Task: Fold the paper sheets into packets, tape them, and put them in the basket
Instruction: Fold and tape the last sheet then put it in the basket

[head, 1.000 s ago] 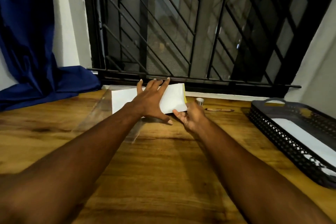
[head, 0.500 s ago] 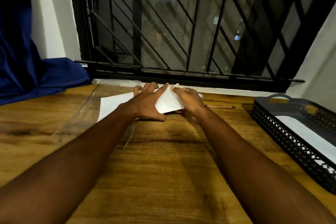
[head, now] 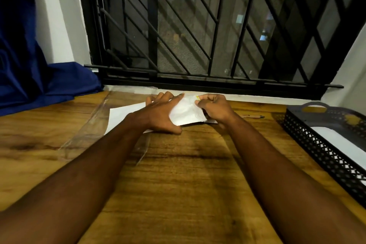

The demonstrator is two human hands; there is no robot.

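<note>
Now that the right hand [head: 214, 109] pinches the sheet [head: 186, 112], flipped over against the spread, pressing left hand [head: 160, 114], folding has begun.

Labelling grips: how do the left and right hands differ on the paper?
The left hand lies flat, fingers spread, pressing the paper down; the right hand is curled, pinching its far edge. The left hand covers the paper's left part; the right hand sits at its right side. Both touch the same paper.

two hands [head: 162, 117] [head: 215, 109], one basket [head: 316, 144], one pen [head: 253, 116]
</note>
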